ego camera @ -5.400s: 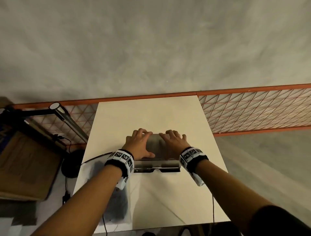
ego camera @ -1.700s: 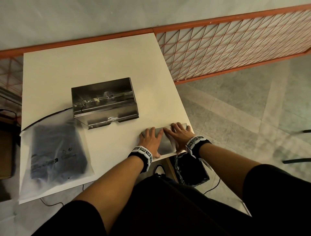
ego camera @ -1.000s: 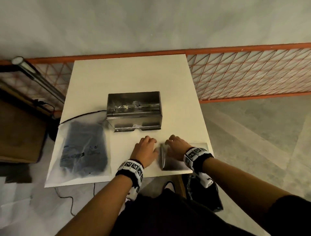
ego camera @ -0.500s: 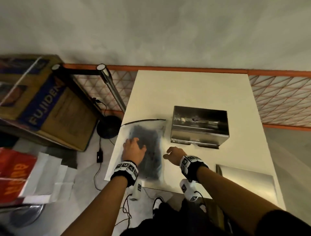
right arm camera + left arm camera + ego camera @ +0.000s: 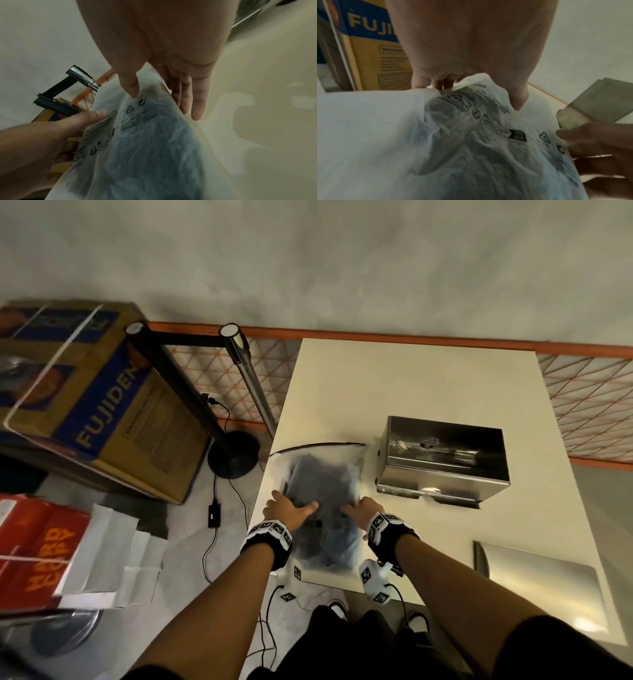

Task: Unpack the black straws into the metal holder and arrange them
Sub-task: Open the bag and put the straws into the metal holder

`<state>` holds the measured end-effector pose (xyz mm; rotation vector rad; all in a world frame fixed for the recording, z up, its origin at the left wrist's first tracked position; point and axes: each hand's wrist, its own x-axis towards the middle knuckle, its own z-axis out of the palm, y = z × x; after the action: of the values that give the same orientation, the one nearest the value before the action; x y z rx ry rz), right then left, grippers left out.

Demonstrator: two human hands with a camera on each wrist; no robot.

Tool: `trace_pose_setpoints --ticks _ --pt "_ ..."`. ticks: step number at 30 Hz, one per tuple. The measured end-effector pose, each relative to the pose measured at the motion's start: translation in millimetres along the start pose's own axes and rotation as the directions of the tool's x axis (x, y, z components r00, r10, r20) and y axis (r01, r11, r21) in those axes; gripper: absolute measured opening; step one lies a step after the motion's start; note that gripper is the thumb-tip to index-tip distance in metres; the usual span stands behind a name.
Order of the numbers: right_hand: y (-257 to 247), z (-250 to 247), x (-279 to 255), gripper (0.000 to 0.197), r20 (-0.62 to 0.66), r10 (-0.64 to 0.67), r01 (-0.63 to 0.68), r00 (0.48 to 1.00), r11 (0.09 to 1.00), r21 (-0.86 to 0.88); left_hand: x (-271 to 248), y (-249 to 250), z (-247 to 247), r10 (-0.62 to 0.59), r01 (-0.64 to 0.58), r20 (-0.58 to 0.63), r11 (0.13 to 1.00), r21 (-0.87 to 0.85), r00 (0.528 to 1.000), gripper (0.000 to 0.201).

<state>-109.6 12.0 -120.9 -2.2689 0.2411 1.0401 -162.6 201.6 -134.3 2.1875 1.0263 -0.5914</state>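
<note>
Gripping now: both hands are on the frosted plastic bag (image 5: 322,508), one at each side.
Left hand (image 5: 286,510): at the bag's left edge; the thumb lies on top across the film and the fingers curl round the edge, holding it. In the left wrist view the plastic bunches up under the fingers.
Right hand (image 5: 363,508): at the bag's right edge; the thumb presses on the top face and the fingers go under and beside the edge, pinching the film.
Bag: translucent, milky white, wrinkled, with black printed warning text and recycling symbols; it lies on the near-left part of the table (image 5: 411,385).
Black straws (image 5: 318,484): a dark, bluish-black mass seen blurred through the film; single straws cannot be made out.
Metal holder (image 5: 442,460): shiny steel box, top open, standing just right of the bag, apart from both hands.
Metal lid (image 5: 537,583): flat steel sheet on the table's near-right corner.
Beyond the table: a black stanchion post (image 5: 236,419), a cardboard box (image 5: 92,402) printed FUJIDEN, an orange mesh fence (image 5: 589,402).
</note>
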Motion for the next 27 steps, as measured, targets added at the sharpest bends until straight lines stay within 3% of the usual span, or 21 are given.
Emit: trace_pose_setpoints --ticks 4,8,11,15,18,21,25,27 --pt "-1.7 4.1 3.9 0.057 0.068 -0.043 0.038 0.997 0.996 0.076 -3.7 2.1 4.8 0.025 -0.020 0.031 0.989 -0.144 0.999 0.127" --pt "-4.6 -0.4 -2.9 0.049 0.142 -0.084 0.059 0.986 0.983 0.173 -13.1 9.5 5.4 0.023 0.000 0.097 0.974 -0.229 0.995 0.110" --pt "-4.4 -5.9 -5.8 0.049 0.156 -0.149 0.104 0.976 0.958 0.268 -12.3 4.8 12.4 0.121 -0.065 0.161 0.945 -0.320 0.980 0.111" --pt "-3.3 -19.2 -3.1 0.076 0.185 -0.174 0.096 0.967 0.924 0.369 -18.2 7.8 14.2 0.239 -0.162 0.113 0.873 -0.460 0.964 0.096" --pt "-3.6 -26.4 -3.1 0.082 0.076 -0.245 0.182 0.966 0.863 0.470 -33.1 16.4 7.2 0.280 -0.205 0.071 0.832 -0.516 0.957 0.084" --pt "-1.0 -30.2 2.9 0.099 -0.004 -0.363 0.317 0.932 0.807 0.498 -44.8 22.6 1.2 0.306 -0.233 0.029 0.778 -0.583 0.952 0.081" --pt "-3.6 -56.9 -25.4 0.078 -0.038 -0.504 0.453 0.863 0.738 0.500 -64.8 34.6 -8.8 0.417 -0.351 -0.049 0.691 -0.632 0.908 0.073" --pt "3.9 -68.0 -33.2 0.063 -0.085 -0.530 0.502 0.844 0.724 0.474 -74.6 41.3 -10.3 0.442 -0.355 -0.040 0.661 -0.661 0.896 0.049"
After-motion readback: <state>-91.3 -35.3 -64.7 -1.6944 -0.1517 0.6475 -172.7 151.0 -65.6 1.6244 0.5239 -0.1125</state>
